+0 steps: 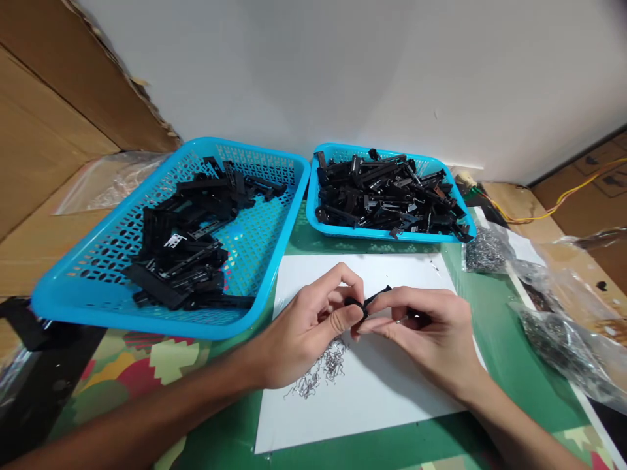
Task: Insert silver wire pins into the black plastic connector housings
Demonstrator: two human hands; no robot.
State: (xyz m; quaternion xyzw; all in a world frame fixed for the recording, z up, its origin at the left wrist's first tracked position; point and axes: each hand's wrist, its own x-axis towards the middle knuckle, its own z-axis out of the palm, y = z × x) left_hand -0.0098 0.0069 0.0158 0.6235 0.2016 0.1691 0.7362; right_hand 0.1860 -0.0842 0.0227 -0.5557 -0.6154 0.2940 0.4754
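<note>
Black plastic part (364,311) pinched between both hands above the white sheet (386,398).
It was held up over the sheet's far half, gripped by the fingertips of the left hand (298,333) and the right hand (441,333), apparently so that it could be steadied from both sides. The small bent wires (333,362) were heaped beneath the left hand, where contrast and easy reach were probably gained. Both blue baskets (147,326) were set toward the tabletop's (509,333) far edge, presumably so that working room was left nearer.
</note>
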